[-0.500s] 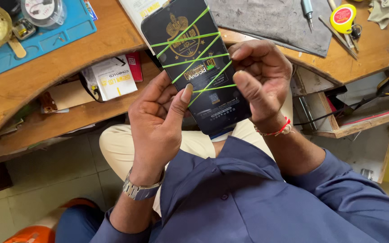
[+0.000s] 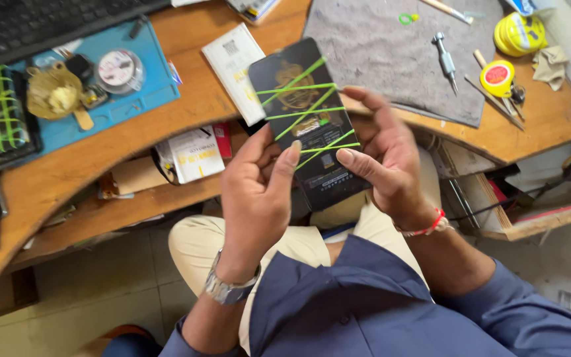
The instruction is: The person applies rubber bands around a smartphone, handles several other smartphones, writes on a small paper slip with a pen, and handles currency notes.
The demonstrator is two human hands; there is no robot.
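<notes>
Left hand (image 2: 257, 195): gripping the black phone (image 2: 308, 125) along its left edge, thumb pressing its face.
Right hand (image 2: 384, 158): clasping its right edge.
Phone: being held above the wooden surface (image 2: 199, 109), green bands (image 2: 299, 112) crossing it.
</notes>
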